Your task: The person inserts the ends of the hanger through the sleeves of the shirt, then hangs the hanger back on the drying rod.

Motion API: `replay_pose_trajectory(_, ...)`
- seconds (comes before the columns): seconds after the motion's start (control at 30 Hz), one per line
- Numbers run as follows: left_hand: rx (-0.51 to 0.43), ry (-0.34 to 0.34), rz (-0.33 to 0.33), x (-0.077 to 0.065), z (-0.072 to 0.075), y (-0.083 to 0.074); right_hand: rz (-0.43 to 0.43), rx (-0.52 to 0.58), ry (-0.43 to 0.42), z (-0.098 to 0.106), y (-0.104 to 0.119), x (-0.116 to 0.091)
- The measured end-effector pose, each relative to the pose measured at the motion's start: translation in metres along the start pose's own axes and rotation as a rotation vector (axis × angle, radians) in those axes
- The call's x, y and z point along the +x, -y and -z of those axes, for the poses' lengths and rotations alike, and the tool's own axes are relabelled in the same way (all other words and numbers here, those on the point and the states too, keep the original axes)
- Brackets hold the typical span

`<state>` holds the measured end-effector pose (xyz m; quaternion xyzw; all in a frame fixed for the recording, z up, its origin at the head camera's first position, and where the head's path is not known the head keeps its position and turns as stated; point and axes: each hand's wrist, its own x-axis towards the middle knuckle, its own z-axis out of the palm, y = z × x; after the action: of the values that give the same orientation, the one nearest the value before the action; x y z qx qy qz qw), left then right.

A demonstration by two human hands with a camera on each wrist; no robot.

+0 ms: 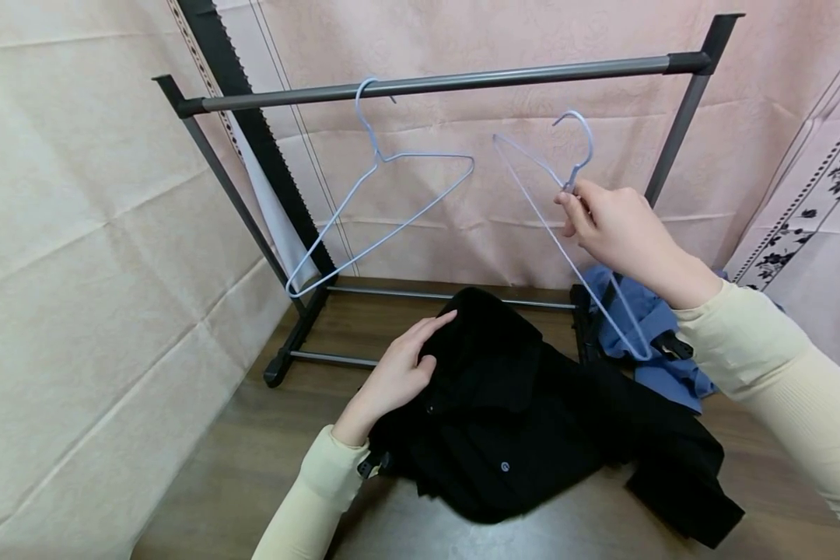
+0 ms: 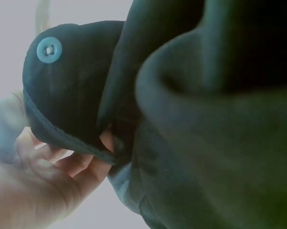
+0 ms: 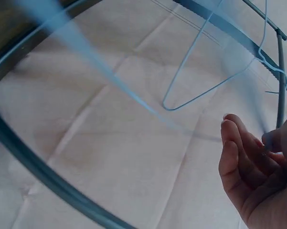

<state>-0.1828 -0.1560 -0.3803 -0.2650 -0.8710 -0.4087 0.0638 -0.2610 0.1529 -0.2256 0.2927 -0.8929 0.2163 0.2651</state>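
My right hand (image 1: 612, 225) pinches a light blue wire hanger (image 1: 590, 144) just below its hook, holding it tilted beneath the rail's right half. In the right wrist view, the thumb and fingers meet on its blurred wire. Fingers mostly straight, my left hand (image 1: 395, 373) touches the black garment (image 1: 567, 420) near its raised upper part, thumb spread from the index finger. The left wrist view shows a rounded black flap (image 2: 71, 86) with a pale blue button (image 2: 49, 50) lying over the fingers; some fingertips are hidden behind cloth.
A second blue hanger (image 1: 376, 155) hangs from the left part of the grey rail (image 1: 532, 76). The black garment lies over a wooden surface (image 1: 217, 467) before the rack, one sleeve stretched right. Blue cloth (image 1: 665, 389) is heaped by the rack's right foot. Pale curtains surround the rack.
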Motion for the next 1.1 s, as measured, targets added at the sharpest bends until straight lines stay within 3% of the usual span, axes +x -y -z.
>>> replay_pose_trajectory(0.17,0.002,0.003,0.007,0.0,0.0,0.0,-0.013,0.054,-0.021,-0.002,-0.007,-0.011)
replay_pose_trajectory(0.43,0.009,-0.001,0.002,0.0,0.0,0.002,-0.046,0.166,-0.12,-0.001,-0.015,-0.028)
replay_pose_trajectory(0.73,-0.002,0.005,0.005,0.001,-0.002,0.003,-0.144,0.234,-0.221,0.011,-0.016,-0.037)
replay_pose_trajectory(1.1,0.01,-0.01,-0.008,0.002,-0.002,0.005,-0.098,0.266,-0.234,0.019,-0.02,-0.05)
